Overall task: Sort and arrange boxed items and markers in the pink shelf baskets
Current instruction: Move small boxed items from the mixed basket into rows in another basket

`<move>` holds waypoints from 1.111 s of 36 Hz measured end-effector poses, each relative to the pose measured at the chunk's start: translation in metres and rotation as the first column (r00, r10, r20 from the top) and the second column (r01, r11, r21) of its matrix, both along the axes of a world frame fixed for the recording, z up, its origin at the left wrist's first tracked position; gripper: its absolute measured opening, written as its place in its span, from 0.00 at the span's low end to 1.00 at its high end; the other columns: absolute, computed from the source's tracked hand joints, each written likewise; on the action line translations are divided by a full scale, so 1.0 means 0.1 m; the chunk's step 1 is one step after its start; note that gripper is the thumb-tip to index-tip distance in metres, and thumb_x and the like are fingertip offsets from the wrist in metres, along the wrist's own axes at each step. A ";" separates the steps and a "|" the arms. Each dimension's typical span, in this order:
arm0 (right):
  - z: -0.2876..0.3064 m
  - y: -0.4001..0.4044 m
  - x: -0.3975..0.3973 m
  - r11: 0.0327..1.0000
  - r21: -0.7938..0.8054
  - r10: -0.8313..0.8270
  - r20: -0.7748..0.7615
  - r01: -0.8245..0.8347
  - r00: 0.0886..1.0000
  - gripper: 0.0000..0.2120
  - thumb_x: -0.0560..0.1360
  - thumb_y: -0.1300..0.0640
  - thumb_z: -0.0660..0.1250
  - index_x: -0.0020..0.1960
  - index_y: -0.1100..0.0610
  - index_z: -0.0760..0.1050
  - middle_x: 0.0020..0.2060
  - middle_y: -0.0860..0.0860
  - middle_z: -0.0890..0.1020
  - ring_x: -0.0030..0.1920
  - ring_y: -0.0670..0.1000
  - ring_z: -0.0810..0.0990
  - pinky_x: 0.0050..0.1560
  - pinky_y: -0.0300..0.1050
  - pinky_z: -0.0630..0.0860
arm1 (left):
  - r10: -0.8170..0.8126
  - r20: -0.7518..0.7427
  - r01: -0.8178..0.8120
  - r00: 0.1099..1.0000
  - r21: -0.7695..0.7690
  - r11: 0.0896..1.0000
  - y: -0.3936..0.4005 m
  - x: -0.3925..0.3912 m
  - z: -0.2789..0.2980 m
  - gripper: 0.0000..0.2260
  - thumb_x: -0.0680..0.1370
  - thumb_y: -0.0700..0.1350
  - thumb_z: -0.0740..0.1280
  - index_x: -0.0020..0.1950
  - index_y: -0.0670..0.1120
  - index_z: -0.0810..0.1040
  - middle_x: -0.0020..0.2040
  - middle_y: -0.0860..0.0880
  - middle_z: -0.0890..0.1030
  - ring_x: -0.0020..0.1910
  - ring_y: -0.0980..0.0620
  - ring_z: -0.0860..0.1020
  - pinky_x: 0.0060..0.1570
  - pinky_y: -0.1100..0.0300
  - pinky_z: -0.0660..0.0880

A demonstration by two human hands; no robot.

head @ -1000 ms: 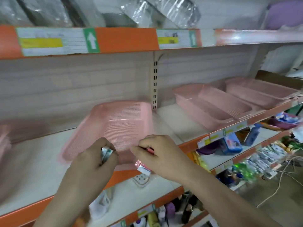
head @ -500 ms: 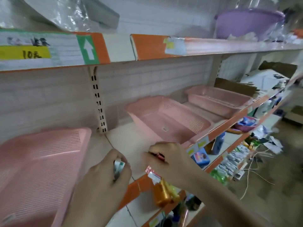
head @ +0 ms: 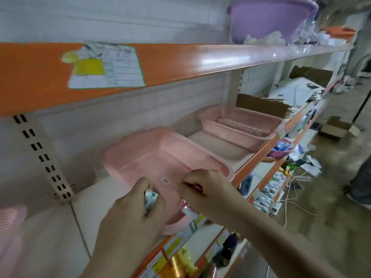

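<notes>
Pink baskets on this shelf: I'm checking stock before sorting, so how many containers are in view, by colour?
Pink baskets: 3, the near basket under the hands, the far basket, and a blurred basket edge at the left.
Purple basins: 1, the purple basin on the shelf above.
Total: 4

Can't read any text from here. Paper price tag [head: 106, 66] on the orange edge of the upper shelf [head: 200, 57] has a yellow block and printed rows, all blurred. Small sticker [head: 165, 180] on the pink basket [head: 160, 157] floor: too small. Lower shelf-edge labels [head: 172, 244] illegible too.
</notes>
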State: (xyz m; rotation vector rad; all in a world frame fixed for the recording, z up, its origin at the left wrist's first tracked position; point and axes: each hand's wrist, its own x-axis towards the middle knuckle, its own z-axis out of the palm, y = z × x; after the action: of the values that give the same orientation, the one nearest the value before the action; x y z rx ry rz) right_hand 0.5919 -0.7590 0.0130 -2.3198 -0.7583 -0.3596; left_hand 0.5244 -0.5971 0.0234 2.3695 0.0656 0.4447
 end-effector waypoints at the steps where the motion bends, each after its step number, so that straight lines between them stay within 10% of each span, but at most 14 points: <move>1: 0.00 -0.04 0.05 1.000 0.009 0.013 0.000 -0.013 1.000 0.20 0.72 0.43 0.55 0.29 0.55 0.63 0.26 0.53 0.68 0.29 0.52 0.67 0.32 0.48 0.66 | 0.000 0.002 0.000 1.000 0.009 1.000 -0.04 0.04 0.00 0.04 0.75 0.52 0.61 0.43 0.53 0.71 0.31 0.49 0.76 0.33 0.52 0.75 0.38 0.52 0.73; 23: -0.08 -2.36 1.65 0.983 -0.018 0.182 -0.053 -0.183 0.982 0.21 0.77 0.47 0.60 0.33 0.62 0.70 0.28 0.56 0.71 0.30 0.54 0.69 0.34 0.55 0.71 | 0.208 -0.055 -0.208 0.977 -0.001 0.978 -2.52 1.28 -0.12 0.05 0.73 0.54 0.60 0.45 0.54 0.71 0.33 0.50 0.77 0.36 0.48 0.77 0.42 0.50 0.77; 40: -0.03 -3.27 2.70 0.969 0.100 0.245 -0.230 -0.227 0.942 0.22 0.80 0.54 0.64 0.31 0.62 0.65 0.24 0.50 0.64 0.26 0.45 0.60 0.28 0.35 0.59 | 0.233 -0.113 -0.229 0.966 0.048 0.972 -3.46 2.14 -0.05 0.05 0.77 0.51 0.60 0.45 0.51 0.70 0.37 0.50 0.77 0.39 0.48 0.76 0.42 0.49 0.76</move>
State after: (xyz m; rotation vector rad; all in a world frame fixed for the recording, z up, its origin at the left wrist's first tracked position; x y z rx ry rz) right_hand 0.8622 -1.0862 0.0102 -2.1253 -0.8737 0.0032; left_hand 0.7385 -0.9434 0.0185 2.4304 0.3950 0.4175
